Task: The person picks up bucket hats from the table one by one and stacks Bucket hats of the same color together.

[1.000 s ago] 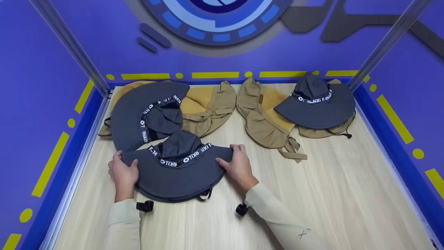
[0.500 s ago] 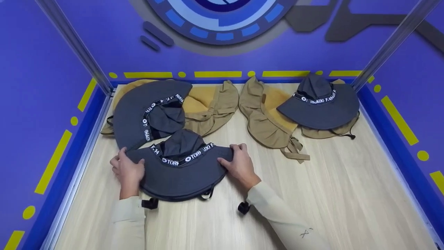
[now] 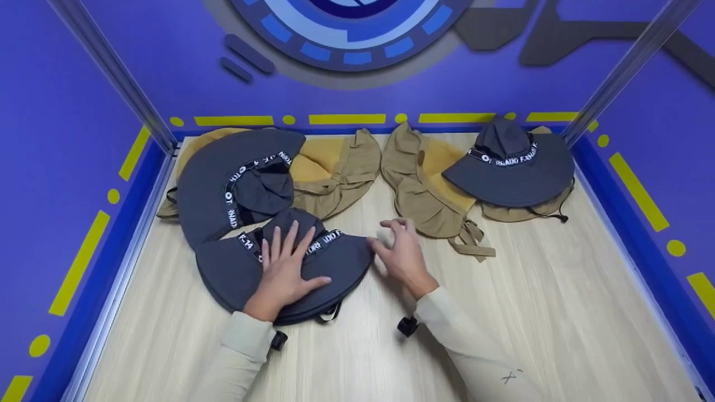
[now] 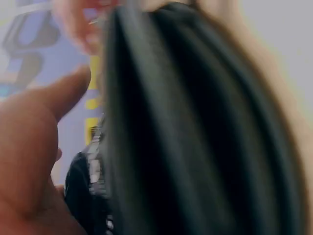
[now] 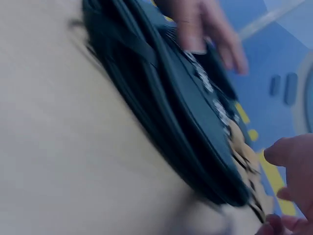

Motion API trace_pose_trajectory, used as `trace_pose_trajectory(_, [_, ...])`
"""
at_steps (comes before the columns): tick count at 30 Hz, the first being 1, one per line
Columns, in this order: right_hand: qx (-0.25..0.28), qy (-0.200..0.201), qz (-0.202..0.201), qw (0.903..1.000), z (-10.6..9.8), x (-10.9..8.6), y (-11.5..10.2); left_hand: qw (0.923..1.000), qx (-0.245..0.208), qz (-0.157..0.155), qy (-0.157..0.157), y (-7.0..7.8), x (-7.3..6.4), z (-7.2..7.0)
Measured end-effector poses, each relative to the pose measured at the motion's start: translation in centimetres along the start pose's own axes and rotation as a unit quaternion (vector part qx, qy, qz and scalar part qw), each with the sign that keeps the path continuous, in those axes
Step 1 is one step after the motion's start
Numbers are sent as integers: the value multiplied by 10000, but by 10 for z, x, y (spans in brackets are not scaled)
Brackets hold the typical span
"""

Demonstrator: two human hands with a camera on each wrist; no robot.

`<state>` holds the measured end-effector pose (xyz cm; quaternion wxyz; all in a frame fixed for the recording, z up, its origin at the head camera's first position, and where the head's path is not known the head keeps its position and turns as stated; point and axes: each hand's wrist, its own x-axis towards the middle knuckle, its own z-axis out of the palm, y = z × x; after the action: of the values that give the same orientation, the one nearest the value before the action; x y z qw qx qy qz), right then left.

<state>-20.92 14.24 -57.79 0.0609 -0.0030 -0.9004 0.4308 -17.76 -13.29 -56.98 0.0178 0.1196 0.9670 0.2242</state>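
A dark grey sun hat (image 3: 341, 259) with a black-and-white lettered band lies folded at the front, its brim edges stacked in layers in the left wrist view. Over its brim and crown my left hand (image 3: 285, 276) spreads its straight fingers; whether the palm presses on the cloth I cannot tell. Just off the right tip of the brim is my right hand (image 3: 405, 257), fingers loosely bent and holding nothing. In the right wrist view a gap shows between that hand (image 5: 298, 176) and the hat (image 5: 195, 127).
Behind on the left, another dark grey hat (image 3: 206, 178) lies over a tan hat with a yellow lining (image 3: 352, 173). At the back right a third dark hat (image 3: 519, 184) overlaps tan hats (image 3: 430, 212) with loose straps. Blue walls border the wooden table (image 3: 558, 312).
My left hand has left the brim's left end and moved right, over the hat's middle with fingers spread. My right hand has let go of the brim's right tip and shifted slightly right.
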Motion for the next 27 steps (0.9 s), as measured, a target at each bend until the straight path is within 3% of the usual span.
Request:
trace_pose_trajectory(3, [-11,179,-38,9998,-22,14,10,9983,349,-84,-465,-3,4,7])
trace_pose_trajectory(6, [-19,358,68,9993,-47,30,22,9963,399,-131,-755,-6,7,11])
trace_pose_trajectory(12, [159,770,585,9952,-91,56,53,9939,379,-128,-1030,-7,10,11])
trace_pose_trajectory(15, [492,1072,972,9882,-110,66,70,9930,406,-121,-1099,-7,10,12])
trace_pose_trajectory(18, [1061,1488,1497,9717,-125,74,82,9926,422,-135,-1132,-7,10,13])
trace_pose_trajectory(20, [1673,1703,1986,9506,-135,79,86,9923,407,-168,-1155,-8,9,13])
trace_pose_trajectory(21, [2040,1795,2260,9355,-139,82,87,9924,389,-182,-1152,-8,9,13])
trace_pose_trajectory(24, [3148,2058,3064,8745,-150,88,91,9926,337,-204,-1152,-9,8,13])
trace_pose_trajectory(27, [3933,2357,3568,8139,-159,93,98,9930,321,-177,-1127,-9,9,13])
